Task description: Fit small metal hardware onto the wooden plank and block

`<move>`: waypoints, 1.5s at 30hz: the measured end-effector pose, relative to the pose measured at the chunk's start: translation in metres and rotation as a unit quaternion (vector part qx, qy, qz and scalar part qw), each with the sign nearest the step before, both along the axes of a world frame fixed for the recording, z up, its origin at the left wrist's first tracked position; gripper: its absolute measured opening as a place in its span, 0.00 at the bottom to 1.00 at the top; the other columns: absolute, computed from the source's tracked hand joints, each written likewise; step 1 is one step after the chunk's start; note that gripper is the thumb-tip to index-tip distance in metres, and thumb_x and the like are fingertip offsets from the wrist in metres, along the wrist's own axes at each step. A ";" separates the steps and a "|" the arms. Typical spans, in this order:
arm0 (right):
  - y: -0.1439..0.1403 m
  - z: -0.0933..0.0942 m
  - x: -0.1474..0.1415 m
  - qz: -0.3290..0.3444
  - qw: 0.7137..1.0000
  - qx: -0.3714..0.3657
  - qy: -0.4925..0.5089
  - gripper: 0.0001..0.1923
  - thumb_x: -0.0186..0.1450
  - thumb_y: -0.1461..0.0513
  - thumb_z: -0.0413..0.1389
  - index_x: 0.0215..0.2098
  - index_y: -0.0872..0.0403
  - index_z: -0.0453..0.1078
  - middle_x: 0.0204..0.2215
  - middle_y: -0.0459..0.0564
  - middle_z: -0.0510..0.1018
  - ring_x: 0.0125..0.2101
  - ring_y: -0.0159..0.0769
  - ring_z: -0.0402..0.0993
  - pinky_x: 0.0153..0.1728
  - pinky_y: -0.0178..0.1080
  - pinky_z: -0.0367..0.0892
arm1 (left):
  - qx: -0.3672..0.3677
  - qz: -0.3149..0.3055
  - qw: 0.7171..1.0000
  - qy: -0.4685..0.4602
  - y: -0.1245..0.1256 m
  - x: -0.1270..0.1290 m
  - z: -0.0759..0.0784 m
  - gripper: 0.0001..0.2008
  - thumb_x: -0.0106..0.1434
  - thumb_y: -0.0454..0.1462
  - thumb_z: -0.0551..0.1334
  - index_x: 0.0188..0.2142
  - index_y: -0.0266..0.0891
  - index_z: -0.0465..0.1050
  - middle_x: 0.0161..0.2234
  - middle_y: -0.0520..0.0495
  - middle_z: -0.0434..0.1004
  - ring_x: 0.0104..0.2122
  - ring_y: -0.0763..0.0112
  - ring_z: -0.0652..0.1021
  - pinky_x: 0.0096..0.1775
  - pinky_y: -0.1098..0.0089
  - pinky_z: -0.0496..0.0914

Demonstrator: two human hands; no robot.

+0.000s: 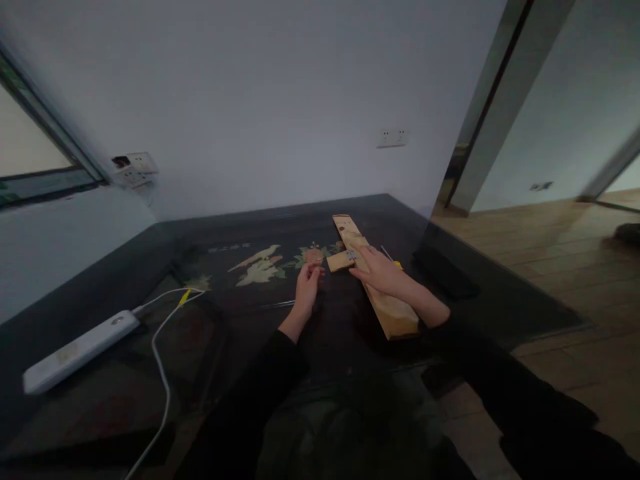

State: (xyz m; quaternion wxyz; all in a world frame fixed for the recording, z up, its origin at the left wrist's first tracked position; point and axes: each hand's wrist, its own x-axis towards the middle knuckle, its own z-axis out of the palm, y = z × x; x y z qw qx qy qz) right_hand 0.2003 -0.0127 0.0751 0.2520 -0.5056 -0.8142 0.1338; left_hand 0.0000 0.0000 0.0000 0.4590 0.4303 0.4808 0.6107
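Note:
A long wooden board (387,307) lies slantwise on the dark table, with a short wooden block (340,261) jutting out from its left side. Where the two meet sits a small metal hinge (351,255). My right hand (380,270) rests over the board with its fingers stretched towards the hinge. To the left of the block, my left hand (307,287) hovers over the table with thumb and fingertips pinched together; anything between them is too small to make out. Beyond my right wrist shows a screwdriver (398,265) with a yellow handle, partly hidden.
The dark table (270,333) has a bird-and-flower picture (263,267) on its top. At the left lies a white power strip (83,350) with a white cable (163,373). A dark flat object (445,273) lies right of the board. A wall stands behind.

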 end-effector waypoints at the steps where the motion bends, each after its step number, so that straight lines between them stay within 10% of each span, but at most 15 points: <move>1: 0.006 0.000 0.011 -0.016 0.999 -0.003 -0.032 0.36 0.66 0.56 0.54 0.70 0.57 0.55 0.63 0.65 0.67 0.63 0.53 0.63 0.61 0.53 0.60 | 0.000 0.000 1.000 0.001 -0.001 0.000 0.001 0.05 0.64 0.33 0.60 0.39 0.39 0.73 0.36 0.48 0.77 0.34 0.71 0.77 0.34 0.74 0.69; 17: 0.087 -0.040 0.013 -0.128 0.966 -0.160 -0.159 0.54 0.59 0.48 0.63 0.74 0.57 0.43 0.71 0.71 0.43 0.67 0.55 0.58 0.63 0.45 0.57 | 0.007 -0.006 1.000 0.014 -0.003 0.000 0.002 0.06 0.61 0.33 0.61 0.38 0.39 0.73 0.34 0.48 0.78 0.33 0.71 0.77 0.33 0.74 0.70; 45: 0.074 -0.035 -0.025 -0.158 0.969 -0.090 -0.168 0.43 0.59 0.48 0.60 0.69 0.52 0.55 0.59 0.67 0.65 0.55 0.60 0.70 0.53 0.50 0.64 | -0.037 -0.079 0.981 -0.174 -0.004 -0.018 0.015 0.08 0.58 0.28 0.69 0.38 0.31 0.78 0.39 0.37 0.84 0.41 0.66 0.84 0.54 0.62 0.73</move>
